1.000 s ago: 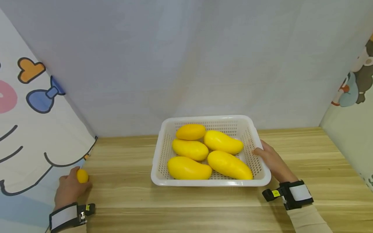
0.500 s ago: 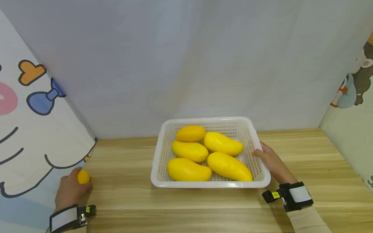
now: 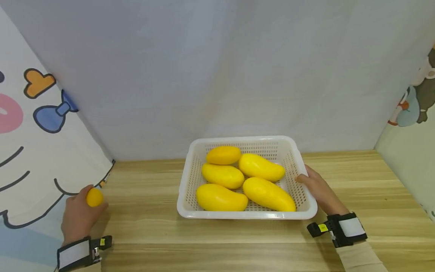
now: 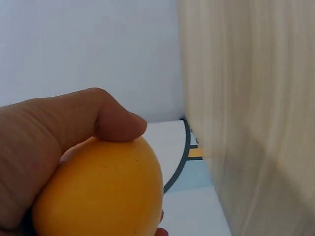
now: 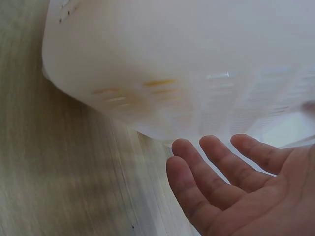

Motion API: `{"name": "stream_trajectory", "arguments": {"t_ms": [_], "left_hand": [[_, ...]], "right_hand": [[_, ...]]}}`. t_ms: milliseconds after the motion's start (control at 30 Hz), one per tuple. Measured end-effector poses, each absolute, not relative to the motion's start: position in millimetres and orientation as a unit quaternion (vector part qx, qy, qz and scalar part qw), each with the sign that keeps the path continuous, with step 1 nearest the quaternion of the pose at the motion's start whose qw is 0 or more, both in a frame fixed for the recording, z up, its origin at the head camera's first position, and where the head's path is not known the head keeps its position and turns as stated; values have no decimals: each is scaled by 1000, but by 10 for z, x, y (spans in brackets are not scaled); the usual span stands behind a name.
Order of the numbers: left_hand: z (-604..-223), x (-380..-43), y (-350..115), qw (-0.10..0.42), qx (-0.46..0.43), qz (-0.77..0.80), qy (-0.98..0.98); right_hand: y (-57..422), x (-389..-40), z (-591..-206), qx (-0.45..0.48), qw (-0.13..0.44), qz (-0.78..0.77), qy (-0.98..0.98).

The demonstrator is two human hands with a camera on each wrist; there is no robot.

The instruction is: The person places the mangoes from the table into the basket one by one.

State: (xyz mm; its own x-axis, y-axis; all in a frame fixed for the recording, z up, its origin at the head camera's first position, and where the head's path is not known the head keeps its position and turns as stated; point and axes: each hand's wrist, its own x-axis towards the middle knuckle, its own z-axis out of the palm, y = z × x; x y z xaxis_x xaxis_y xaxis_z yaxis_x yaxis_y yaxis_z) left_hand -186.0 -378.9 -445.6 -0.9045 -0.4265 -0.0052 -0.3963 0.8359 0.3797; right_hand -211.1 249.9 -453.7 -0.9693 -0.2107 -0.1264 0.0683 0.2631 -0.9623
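Note:
At the left end of the table, my left hand grips a yellow-orange mango. Only the rounded end of that mango shows; the left wrist view has the thumb bent over its top, with the other fingers mostly hidden behind it. A white perforated plastic basket sits right of centre, holding several yellow mangoes. My right hand holds the basket's right side, thumb over the rim. Seen from the right wrist, its fingers reach along and under the outer wall.
A wooden tabletop lies under everything. Behind it hangs a grey-white cloth wall. A cartoon-printed panel borders the left side close to my left hand, and another printed panel stands at the right.
My left hand has moved slightly away from me with the mango in its grip. The right hand and the basket have stayed in place.

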Motion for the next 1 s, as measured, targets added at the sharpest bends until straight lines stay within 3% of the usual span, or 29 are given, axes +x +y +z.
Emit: {"name": "stream_trajectory", "arguments": {"t_ms": [700,1000], "left_hand": [[-4146,-1836,-3522,244,202,-234,-919],[-3985,-1812,-3343,348,154,-253,-889]], "right_hand": [[2503,-2097,-4535,-39,114,-602,789],[2494,-2098,-4528,-40,113,-599,792]]}}
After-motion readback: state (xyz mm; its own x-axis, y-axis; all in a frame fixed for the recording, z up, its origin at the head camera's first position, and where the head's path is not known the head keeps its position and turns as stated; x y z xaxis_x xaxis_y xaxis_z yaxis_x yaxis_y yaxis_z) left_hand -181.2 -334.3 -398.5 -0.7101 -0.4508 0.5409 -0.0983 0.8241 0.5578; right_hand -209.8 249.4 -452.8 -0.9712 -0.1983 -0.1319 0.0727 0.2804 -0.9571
